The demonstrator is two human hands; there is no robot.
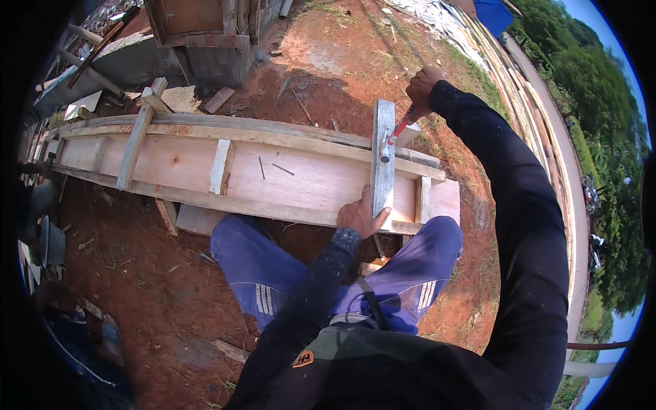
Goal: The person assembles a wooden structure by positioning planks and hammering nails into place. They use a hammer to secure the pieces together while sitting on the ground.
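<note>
My right hand (pixel 425 89) is closed round the handle of a hammer (pixel 387 151) with red on its shaft. The hammer's metal head is over a weathered grey wooden batten (pixel 383 181), and whether it touches the wood I cannot tell. That batten lies crosswise on a long timber-edged plywood form panel (pixel 314 179). At its near end my left hand (pixel 360 213) grips it, thumb on top. Two loose nails (pixel 283 169) lie on the plywood left of the batten. Short cross pieces, such as a pale block (pixel 220 167), span the panel further left.
Another batten (pixel 137 142) crosses the panel at the left. A concrete base with boards (pixel 212 65) stands beyond it. Long timber poles (pixel 526 109) lie along the right, beside a road. A person (pixel 85 348) is at the lower left. Wood scraps (pixel 231 350) litter the red soil.
</note>
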